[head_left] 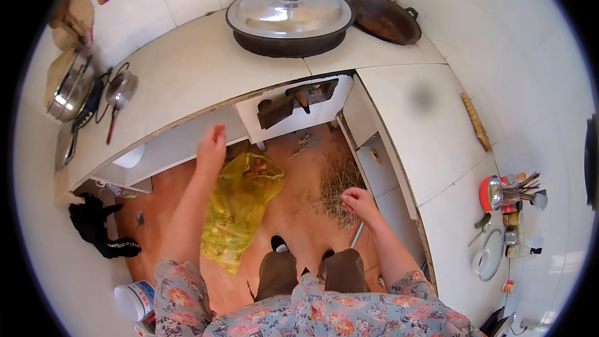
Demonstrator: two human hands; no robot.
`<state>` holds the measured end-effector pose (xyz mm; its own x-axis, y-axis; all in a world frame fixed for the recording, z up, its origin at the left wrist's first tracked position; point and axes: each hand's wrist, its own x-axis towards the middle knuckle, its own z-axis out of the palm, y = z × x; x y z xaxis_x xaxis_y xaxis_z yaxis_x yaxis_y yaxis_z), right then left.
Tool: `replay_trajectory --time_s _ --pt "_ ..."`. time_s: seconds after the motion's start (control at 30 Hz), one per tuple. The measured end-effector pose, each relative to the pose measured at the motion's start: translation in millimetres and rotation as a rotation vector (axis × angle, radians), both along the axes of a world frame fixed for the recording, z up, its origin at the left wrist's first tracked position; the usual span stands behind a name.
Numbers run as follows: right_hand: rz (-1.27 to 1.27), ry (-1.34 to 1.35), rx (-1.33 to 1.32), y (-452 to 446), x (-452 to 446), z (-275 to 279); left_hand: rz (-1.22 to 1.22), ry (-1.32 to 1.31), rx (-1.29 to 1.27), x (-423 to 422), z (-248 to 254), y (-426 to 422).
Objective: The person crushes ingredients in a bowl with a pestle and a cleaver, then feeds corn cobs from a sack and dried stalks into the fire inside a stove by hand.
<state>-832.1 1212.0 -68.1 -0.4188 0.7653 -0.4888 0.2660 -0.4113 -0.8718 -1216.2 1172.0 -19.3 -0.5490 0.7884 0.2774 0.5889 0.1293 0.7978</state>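
My left hand (213, 145) hovers over the top edge of a yellow mesh sack (240, 203) on the floor, its fingers curled in. Whatever it may hold is hidden. Brownish pieces (259, 167) show at the sack's mouth. Above a scatter of dry straw (337, 181), my right hand (358, 202) has its fingers pinched together. Anything between them is too small to make out. Ahead, the stove opening (304, 101) in the white counter front has a dark metal door (274, 114) beside it, and a dark, reddish piece sticks out of the hole.
A large lidded pot (290, 19) and a dark wok (385, 20) sit on the back counter (199, 56). Along the right counter (415, 125) are utensils and jars. A metal rod (357, 236) stands near my right leg. Black cloth (97, 228) and a white bucket (134, 299) are at left.
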Motion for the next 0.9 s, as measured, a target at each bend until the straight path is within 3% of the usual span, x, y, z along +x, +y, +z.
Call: replay_trajectory --time_s 0.13,0.17,0.27,0.4,0.47,0.7,0.83,0.9 --pt "0.066 0.002 0.117 67.4 -55.5 -42.4 0.023 0.381 0.209 -33.7 0.1 90.4" --pt "0.104 -0.005 0.264 88.2 -67.3 -65.7 0.013 0.442 0.260 -40.6 -8.8 108.6" --pt "0.175 0.012 0.633 152.8 -102.2 -101.9 -0.010 0.391 0.206 -57.8 -44.1 149.9" --pt "0.150 -0.046 0.816 223.2 -136.2 -133.8 0.000 0.560 0.198 -65.3 -71.1 163.5" --pt "0.146 -0.076 1.059 251.1 -151.6 -149.9 -0.037 0.525 0.270 -66.5 -71.2 162.6" --pt "0.210 -0.279 1.204 316.3 -197.1 -162.8 0.030 0.629 0.246 -81.3 -75.6 169.8" --pt "0.253 -0.450 1.239 320.5 -215.4 -162.8 -0.085 0.462 0.286 -81.3 -74.5 167.6" --pt "0.344 -0.672 1.220 318.0 -221.2 -158.0 -0.084 0.430 0.252 -82.0 -73.0 167.6"
